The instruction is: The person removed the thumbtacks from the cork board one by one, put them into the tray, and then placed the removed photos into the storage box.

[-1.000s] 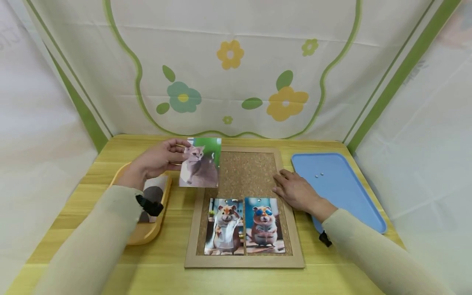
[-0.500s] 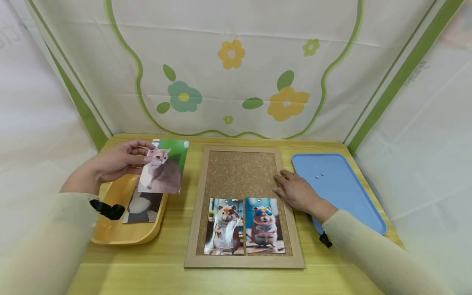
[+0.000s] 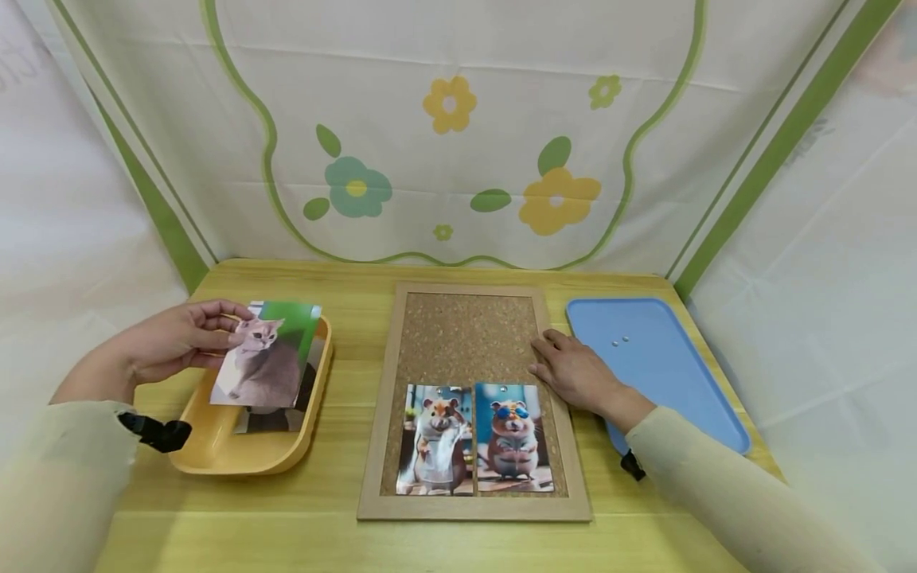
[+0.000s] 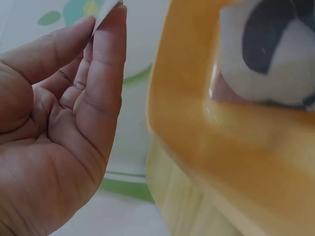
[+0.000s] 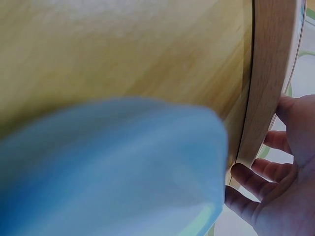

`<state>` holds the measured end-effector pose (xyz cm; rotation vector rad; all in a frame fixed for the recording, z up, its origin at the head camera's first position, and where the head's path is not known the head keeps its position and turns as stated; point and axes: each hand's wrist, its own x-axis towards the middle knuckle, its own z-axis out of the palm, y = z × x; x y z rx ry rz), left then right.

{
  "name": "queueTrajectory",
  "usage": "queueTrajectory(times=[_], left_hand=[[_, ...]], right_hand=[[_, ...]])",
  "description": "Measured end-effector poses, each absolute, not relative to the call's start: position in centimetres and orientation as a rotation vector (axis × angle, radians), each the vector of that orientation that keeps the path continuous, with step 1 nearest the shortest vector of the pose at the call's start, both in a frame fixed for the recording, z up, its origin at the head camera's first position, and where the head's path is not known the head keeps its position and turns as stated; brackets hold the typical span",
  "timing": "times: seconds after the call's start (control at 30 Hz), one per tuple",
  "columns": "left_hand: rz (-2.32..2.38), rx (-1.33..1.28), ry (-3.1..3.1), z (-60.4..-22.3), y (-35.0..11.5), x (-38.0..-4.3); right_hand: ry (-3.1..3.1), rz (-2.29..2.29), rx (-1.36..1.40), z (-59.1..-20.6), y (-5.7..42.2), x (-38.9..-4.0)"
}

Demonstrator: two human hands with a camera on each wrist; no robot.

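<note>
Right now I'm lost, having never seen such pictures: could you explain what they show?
There is no robot here, just a person's two bare hands. The wide picture comes from a head-worn camera, the two close-ups from cameras on the wrists. The left hand pinches a cat photo above a yellow tray, where another photo lies. The right hand touches the right edge of a wood-framed corkboard bearing two hamster photos side by side; one hamster wears blue sunglasses. To the board's right is a blue tray with two tiny shiny bits on it. The board and both trays rest on a wood-grain table.
</note>
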<state>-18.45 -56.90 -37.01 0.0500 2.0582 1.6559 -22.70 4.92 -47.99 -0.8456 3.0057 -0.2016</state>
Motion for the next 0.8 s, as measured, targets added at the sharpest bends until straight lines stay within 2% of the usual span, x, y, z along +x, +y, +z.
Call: queueTrajectory(times=[0.8], left_hand=[[1.527,0.009,2.089,-38.6,-55.8,-17.7]], right_hand=[[3.005,-0.194,-0.861,-48.1,4.9,-22.7]])
